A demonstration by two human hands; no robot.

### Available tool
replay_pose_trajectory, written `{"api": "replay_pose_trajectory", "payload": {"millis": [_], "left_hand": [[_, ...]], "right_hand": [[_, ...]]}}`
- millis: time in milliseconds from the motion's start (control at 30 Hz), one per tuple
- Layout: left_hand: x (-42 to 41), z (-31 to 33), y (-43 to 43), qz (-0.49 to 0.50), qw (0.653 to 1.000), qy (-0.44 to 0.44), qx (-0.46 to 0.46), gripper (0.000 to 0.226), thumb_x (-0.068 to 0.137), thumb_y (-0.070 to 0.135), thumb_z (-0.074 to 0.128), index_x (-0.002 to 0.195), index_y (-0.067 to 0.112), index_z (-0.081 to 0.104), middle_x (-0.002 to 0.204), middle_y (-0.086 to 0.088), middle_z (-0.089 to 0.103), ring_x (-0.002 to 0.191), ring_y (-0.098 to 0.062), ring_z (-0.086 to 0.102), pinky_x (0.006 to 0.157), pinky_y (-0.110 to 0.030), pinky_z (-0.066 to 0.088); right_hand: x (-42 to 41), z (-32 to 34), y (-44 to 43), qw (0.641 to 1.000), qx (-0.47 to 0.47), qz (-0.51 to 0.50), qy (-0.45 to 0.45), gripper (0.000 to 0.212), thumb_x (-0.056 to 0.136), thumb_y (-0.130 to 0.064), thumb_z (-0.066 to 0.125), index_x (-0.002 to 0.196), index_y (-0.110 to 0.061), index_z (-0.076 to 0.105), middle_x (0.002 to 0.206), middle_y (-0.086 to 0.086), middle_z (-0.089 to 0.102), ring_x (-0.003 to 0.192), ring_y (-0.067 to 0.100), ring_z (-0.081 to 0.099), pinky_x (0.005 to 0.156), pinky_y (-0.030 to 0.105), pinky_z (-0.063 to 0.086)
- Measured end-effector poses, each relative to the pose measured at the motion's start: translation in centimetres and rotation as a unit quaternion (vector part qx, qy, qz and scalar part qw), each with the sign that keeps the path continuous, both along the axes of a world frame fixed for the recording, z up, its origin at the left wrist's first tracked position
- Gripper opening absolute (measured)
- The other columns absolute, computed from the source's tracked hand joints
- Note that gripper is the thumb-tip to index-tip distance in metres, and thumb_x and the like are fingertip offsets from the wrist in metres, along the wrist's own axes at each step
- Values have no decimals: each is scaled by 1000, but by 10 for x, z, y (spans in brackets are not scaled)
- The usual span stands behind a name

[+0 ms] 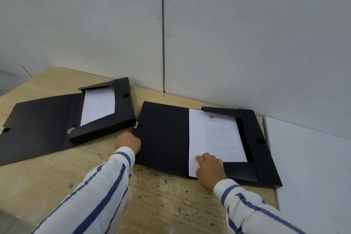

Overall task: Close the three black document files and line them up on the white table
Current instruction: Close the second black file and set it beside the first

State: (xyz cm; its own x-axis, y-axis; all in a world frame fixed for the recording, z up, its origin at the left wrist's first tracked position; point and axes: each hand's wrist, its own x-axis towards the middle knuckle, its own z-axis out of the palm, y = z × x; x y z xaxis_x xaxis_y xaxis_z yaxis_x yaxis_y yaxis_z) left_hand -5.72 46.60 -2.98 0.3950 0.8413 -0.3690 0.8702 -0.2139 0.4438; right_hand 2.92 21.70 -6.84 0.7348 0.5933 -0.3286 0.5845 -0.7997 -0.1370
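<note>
Wooden board (57, 182) against grey wall (247, 34). Two open files lie flat, long axes toward the wall. My left hand (128, 142) grips the right file (163, 138) cover edge; right hand (209, 169) presses flat on its paper (214, 135). Left file (43, 119) untouched.

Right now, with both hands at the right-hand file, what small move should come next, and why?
Probably swing the open cover over the paper. The left hand sits at the cover's outer edge and the right hand presses the sheet flat in the right file, so it looks ready to close. The left file also lies open.
</note>
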Motion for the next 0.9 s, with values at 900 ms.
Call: {"api": "replay_pose_trajectory", "payload": {"millis": [900], "left_hand": [[87, 102, -154, -165, 865, -374, -292, 32, 84, 46, 61, 108, 30, 47, 102, 7, 58, 88, -9, 59, 62, -25, 51]], "right_hand": [[61, 104, -22, 851, 445, -203, 192, 37, 93, -25, 52, 130, -19, 55, 133, 4, 58, 118, 17, 54, 105, 39, 44]]}}
